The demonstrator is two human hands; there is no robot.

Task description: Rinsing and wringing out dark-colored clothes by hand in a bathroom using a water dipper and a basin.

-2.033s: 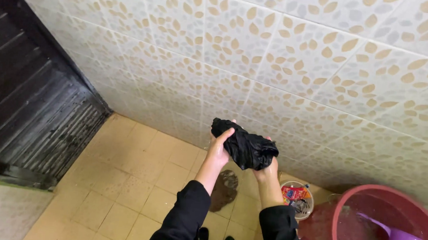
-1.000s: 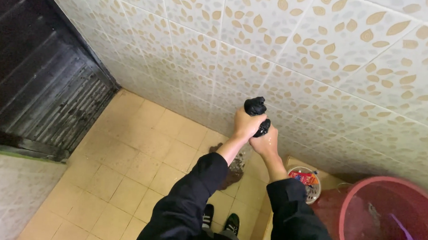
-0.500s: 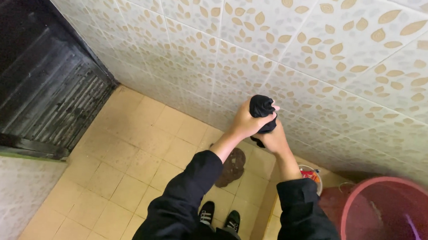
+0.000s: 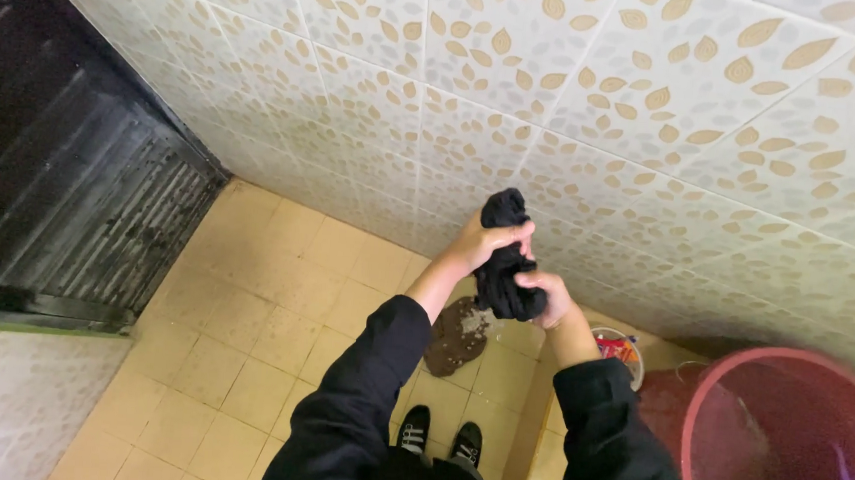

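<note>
Two hands, left hand (image 4: 476, 241) and right hand (image 4: 547, 296), are clenched around a twisted black cloth (image 4: 502, 260); soft, wet, likely heavy, best gripped at both ends.

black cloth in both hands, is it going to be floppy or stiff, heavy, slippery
Probably floppy: the black cloth bunches and twists between the left hand and right hand. Likely heavy for its size, since it looks wet: the floor below has a dark patch. Perhaps a little slippery when wet, though the folds give grip.
</note>
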